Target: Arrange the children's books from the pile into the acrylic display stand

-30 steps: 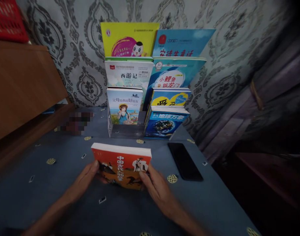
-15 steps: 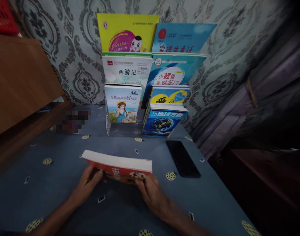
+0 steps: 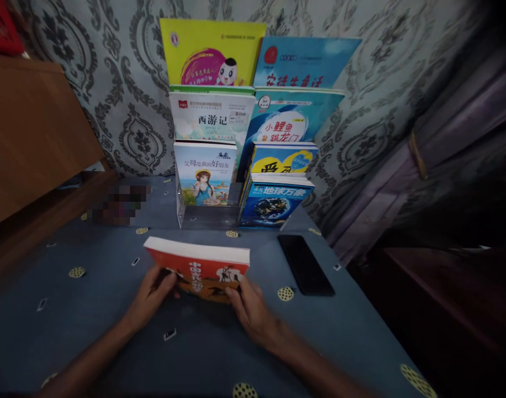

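Observation:
A thick red-orange book with white page edges is tilted upright above the table, its cover facing me. My left hand grips its left side, thumb on the cover. On the opposite side my right hand holds the lower right corner, thumb also on the cover. The remaining fingers are mostly hidden behind the book. Beyond it stands a clear book rack with books in two columns. In its front row are a book with a girl on the cover and a blue globe book.
A black phone lies on the blue patterned tablecloth, right of the book. A blurred-out item sits at the back left, near a wooden cabinet. Patterned wallpaper and a tied curtain border the back and right.
Both hands have raised the red-orange book slightly and tipped it, so more of its front cover shows. The camera view has shifted a little.

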A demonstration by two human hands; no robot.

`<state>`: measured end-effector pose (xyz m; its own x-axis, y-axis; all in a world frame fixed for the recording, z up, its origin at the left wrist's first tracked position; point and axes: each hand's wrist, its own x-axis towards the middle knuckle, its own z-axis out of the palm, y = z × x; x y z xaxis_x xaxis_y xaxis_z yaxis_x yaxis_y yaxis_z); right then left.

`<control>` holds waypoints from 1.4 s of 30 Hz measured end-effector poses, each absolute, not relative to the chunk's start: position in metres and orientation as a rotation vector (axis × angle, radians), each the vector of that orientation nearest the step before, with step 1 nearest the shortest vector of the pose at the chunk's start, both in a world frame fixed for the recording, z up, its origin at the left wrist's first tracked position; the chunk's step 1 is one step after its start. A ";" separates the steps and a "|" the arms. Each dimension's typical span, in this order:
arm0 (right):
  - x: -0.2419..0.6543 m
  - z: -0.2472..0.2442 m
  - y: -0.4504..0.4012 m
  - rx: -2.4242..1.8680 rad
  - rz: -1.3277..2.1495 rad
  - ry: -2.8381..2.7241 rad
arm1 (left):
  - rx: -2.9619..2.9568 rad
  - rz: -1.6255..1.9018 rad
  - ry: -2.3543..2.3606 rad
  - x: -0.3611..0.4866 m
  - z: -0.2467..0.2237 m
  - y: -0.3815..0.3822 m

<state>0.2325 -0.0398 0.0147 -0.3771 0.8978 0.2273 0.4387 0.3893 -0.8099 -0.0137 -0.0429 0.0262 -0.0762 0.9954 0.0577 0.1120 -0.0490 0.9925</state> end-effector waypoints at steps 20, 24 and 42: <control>0.194 0.096 0.109 -0.835 0.376 -1.767 | 1.562 1.857 1.136 -0.011 0.092 0.112; 0.194 0.086 0.117 -0.854 0.377 -1.783 | 1.538 1.841 1.146 -0.011 0.085 0.124; 0.200 0.048 0.138 -1.095 0.400 -1.768 | 2.098 1.423 1.740 -0.010 0.080 0.123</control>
<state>0.2000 0.1382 0.0479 -0.1140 0.8175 0.5645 0.4948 0.5395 -0.6813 -0.0096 0.1231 0.0802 -0.0677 0.8023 0.5930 0.7406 -0.3579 0.5687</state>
